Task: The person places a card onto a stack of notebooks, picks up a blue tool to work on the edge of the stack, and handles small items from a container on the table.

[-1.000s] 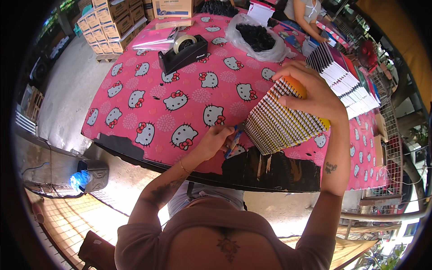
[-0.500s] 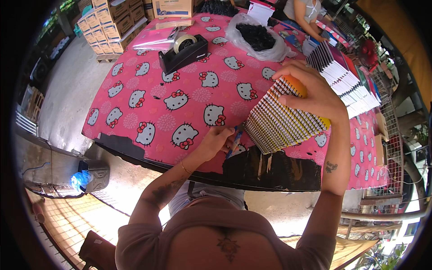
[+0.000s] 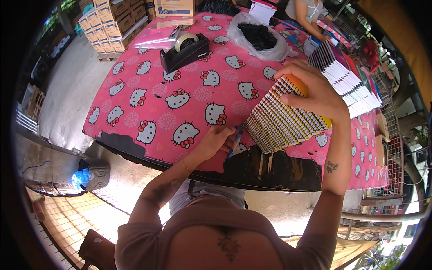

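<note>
A stack of spiral-bound notebooks [image 3: 274,123] with yellow and orange covers leans over the near right part of the table, bound edges facing up toward me. My right hand [image 3: 315,92] grips the stack from above, thumb on the bindings and fingers over its far end. In my left hand [image 3: 219,140] are small blue-handled pliers [image 3: 236,140], only partly visible. Their dark tip is at the stack's left corner; whether it touches a coil I cannot tell.
A pink patterned cloth [image 3: 148,108] covers the table, torn along the near edge. Farther back are a black tape dispenser [image 3: 186,55], a plastic bag [image 3: 231,33] of black coils and more notebooks [image 3: 346,83]. Cartons [image 3: 112,31] stand beyond; another person [image 3: 306,13] works at the far right.
The view has shifted very slightly. Both hands, the pliers and the notebook stack keep nearly the same places.
</note>
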{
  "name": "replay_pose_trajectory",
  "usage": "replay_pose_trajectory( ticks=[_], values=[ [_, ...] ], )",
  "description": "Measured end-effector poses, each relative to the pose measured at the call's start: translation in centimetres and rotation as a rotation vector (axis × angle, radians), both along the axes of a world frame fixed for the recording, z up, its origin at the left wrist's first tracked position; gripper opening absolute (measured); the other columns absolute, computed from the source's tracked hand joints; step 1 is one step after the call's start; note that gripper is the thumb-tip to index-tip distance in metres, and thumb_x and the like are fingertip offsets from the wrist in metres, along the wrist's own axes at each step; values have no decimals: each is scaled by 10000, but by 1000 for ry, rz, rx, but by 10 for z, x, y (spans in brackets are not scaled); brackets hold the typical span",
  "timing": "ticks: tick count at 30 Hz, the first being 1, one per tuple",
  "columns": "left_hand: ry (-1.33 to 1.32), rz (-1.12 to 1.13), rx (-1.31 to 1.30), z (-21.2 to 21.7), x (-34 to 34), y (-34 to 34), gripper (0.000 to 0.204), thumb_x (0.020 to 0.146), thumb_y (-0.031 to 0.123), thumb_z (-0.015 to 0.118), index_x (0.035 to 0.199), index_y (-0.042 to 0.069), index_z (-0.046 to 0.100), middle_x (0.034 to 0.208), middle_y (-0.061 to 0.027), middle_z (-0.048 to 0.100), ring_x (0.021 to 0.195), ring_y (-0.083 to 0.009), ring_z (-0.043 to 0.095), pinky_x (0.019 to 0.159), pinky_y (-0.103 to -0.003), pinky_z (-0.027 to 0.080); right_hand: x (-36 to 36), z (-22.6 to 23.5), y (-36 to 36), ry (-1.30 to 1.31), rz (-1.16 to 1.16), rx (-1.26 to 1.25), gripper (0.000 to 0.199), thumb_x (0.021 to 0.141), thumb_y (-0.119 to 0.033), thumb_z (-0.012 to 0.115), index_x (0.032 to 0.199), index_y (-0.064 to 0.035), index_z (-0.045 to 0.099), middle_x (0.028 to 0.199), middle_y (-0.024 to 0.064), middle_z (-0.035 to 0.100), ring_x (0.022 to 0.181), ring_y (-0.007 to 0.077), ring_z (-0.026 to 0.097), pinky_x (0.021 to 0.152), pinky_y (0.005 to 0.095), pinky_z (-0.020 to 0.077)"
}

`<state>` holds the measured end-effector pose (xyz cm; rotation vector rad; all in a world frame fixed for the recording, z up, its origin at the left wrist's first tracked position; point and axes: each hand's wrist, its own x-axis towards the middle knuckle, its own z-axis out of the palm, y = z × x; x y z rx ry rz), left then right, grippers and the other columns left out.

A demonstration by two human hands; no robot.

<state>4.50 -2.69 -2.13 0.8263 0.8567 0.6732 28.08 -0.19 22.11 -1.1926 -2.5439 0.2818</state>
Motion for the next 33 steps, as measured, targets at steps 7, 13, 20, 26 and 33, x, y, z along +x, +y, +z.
replay_pose_trajectory(
  ticks=[7,13,20,26,33],
  values=[
    [583,-25,849,5,0,-7,321,941,236,509,970,-62,623,811,-147,657,630,-212,649,583,-359,566,0,-1,0,-1,5,14,392,758,-288,697,1089,-108,589,1070,84,578,1066,282,538,942,382,390],
    [-34,31,-47,0,3,-5,322,959,242,482,979,-42,632,832,-133,666,604,-193,631,521,-327,504,1,0,0,9,17,15,388,760,-285,694,1087,-106,589,1067,83,578,1068,280,537,941,380,390],
    [353,-98,471,-2,0,-2,307,959,240,484,939,-32,624,796,-124,664,597,-195,631,505,-318,503,2,-2,1,4,21,31,389,758,-295,699,1077,-101,589,1060,83,578,1066,278,538,934,384,394],
    [37,-14,-42,0,1,0,297,961,242,485,954,-23,619,781,-124,662,610,-205,649,493,-311,502,2,-2,1,14,17,30,392,758,-303,700,1075,-100,591,1057,84,579,1053,280,544,926,382,399],
    [413,-131,451,-5,-1,1,296,959,245,488,953,-27,605,808,-138,661,644,-226,671,506,-324,516,1,-1,0,5,-1,5,398,759,-322,699,1071,-98,595,1064,89,577,1062,281,540,932,382,396]
  ],
)
